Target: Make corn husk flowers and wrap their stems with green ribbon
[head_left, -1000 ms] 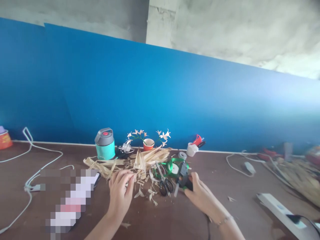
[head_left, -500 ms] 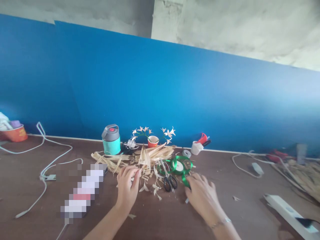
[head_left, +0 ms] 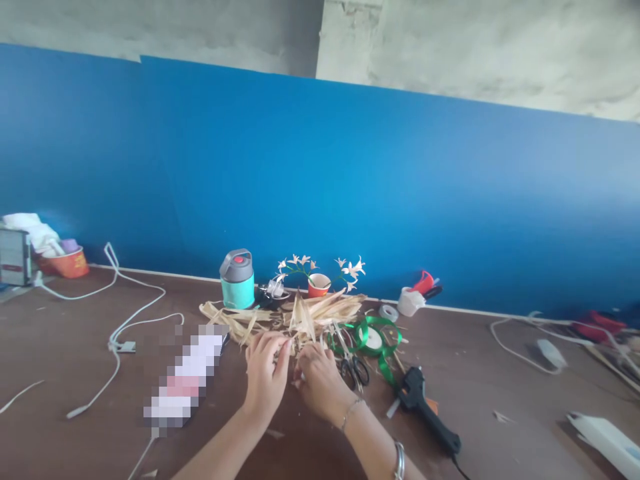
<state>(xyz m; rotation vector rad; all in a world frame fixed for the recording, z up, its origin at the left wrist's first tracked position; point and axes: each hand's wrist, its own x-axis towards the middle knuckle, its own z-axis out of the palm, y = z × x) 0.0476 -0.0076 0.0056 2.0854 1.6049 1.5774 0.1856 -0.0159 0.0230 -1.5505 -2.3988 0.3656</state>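
Note:
My left hand (head_left: pixel 267 370) is closed in a pinch at the front of a heap of dried corn husks (head_left: pixel 327 308). What sits between its thumb and fingertips is too small to make out. Close beside it, my right hand (head_left: pixel 323 383) has its fingers curled together, their tips turned toward the left hand and mostly hidden. Scissors with black handles (head_left: pixel 361 372) lie just past the right hand. A spool of green ribbon (head_left: pixel 371 337) is behind them. To the right, a black hot glue gun (head_left: pixel 424 408) rests on the brown table.
An orange paper cup (head_left: pixel 319 287) holds stems of pale flowers (head_left: pixel 353 268) at the back. Left of it stands a turquoise flask (head_left: pixel 238 291). A white container with pens (head_left: pixel 411 301) and a tape roll (head_left: pixel 389 313) are right. White cables (head_left: pixel 117 327) and a blurred-out device (head_left: pixel 187 380) lie left.
My right hand has moved left, off the spot where the glue gun now shows, to beside my left hand. The left hand keeps its place by the husks. The view has swung slightly left.

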